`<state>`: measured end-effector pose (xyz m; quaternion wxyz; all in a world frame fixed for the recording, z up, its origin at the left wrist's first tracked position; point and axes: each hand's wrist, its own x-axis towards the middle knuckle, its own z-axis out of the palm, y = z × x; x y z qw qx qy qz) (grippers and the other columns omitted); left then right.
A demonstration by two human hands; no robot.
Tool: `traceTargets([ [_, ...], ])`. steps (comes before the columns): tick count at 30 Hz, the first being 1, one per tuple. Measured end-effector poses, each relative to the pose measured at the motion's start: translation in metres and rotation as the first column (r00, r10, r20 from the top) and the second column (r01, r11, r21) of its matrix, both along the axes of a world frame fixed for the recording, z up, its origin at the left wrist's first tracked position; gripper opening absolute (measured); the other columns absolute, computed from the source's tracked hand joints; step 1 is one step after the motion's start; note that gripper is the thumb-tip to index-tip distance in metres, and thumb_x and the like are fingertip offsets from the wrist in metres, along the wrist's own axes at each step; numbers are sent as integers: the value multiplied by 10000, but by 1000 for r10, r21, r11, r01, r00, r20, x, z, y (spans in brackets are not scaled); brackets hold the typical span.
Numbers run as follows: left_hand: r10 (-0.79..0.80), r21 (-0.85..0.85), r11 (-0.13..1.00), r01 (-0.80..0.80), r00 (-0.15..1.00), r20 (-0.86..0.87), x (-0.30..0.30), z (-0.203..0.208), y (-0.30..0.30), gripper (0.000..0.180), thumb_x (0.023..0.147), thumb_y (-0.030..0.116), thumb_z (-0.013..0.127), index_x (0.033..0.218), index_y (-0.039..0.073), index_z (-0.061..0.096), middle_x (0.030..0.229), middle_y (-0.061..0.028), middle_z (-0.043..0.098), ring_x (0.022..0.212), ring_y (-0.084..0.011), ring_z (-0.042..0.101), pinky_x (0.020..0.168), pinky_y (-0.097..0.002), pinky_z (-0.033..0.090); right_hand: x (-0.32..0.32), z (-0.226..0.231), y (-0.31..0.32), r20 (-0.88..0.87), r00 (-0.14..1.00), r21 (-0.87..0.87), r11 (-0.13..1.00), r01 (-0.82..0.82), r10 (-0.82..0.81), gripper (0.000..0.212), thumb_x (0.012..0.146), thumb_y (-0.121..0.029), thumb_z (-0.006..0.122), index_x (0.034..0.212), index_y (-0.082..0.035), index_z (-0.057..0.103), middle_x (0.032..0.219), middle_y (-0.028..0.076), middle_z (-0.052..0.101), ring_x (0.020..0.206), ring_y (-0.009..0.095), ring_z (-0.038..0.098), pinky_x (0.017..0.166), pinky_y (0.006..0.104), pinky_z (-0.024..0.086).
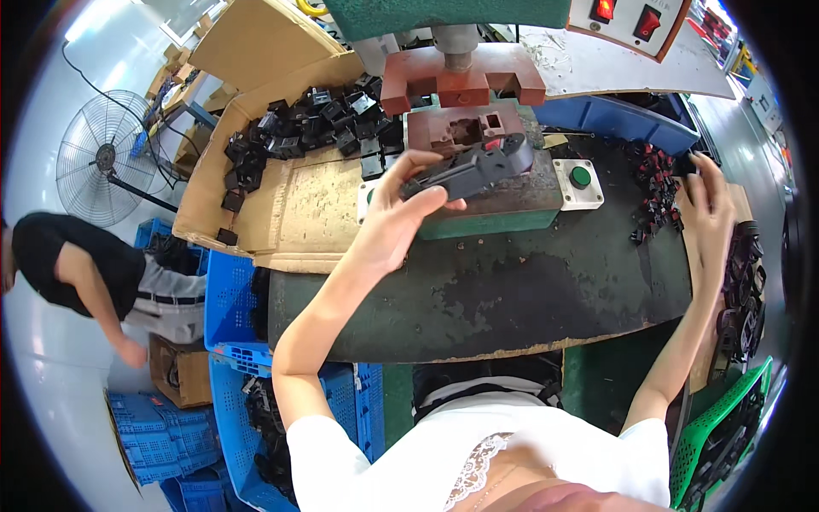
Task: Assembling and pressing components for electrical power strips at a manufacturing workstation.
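My left hand (399,213) is raised in front of the press and closed around a black plastic housing (469,175). The housing is long, with a rounded, ring-like end pointing right. Just behind it lies the press's reddish-brown lower die (424,130), partly covered by the housing. Above hangs the matching upper die (461,75), apart from the lower one. Out at the right, my right hand (715,209) has its fingers apart and appears to hold nothing. It is beside a scattered pile of small red-and-black parts (655,183) on the dark worktable (512,290).
An open cardboard box (316,213) of black square parts stands left of the press. A green push button (580,177) sits right of it. Blue crates (235,299) line the left, a green crate (689,444) the lower right. A person (94,273) stands near a fan (104,158).
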<state>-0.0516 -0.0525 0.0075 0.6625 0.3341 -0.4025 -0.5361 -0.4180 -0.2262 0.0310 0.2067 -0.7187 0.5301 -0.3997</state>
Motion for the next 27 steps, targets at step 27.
traceTargets([
  [27, -72, 209, 976, 61, 996, 45, -23, -43, 27, 433, 913, 282, 567, 1221, -2, 458, 1081, -141, 598, 887, -235, 635, 656, -312, 540, 172, -65, 66, 477, 467, 108, 478, -872, 744, 351, 861, 53, 565, 1191, 14, 451, 933, 56, 601, 807, 80, 606, 725, 226, 497],
])
